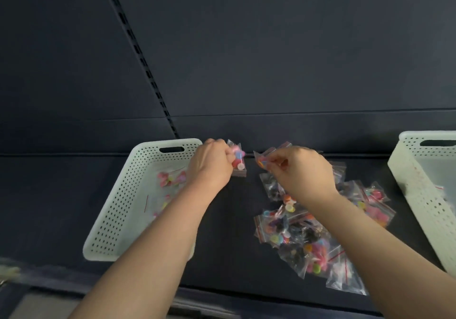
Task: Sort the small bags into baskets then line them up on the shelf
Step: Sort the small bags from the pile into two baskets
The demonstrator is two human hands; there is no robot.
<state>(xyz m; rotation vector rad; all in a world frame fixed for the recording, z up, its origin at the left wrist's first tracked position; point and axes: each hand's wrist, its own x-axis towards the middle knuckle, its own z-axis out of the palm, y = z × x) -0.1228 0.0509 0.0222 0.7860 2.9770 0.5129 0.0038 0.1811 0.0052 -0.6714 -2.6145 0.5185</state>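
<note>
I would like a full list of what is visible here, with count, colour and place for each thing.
Baskets: two, white, perforated; left basket and right basket, both on the shelf.
Shelf: one, dark; under everything.
Loose bags: a pile, too overlapped to count, clear with colourful or dark contents; between the baskets.
Sorted bags: a few, clear with pink contents; inside the left basket.
Held bags: two, clear, colourful contents; left-hand bag, right-hand bag.
Slotted rail: one, dark; on the back wall.
Hands: two, bare; left hand and right hand each pinch one bag.
</note>
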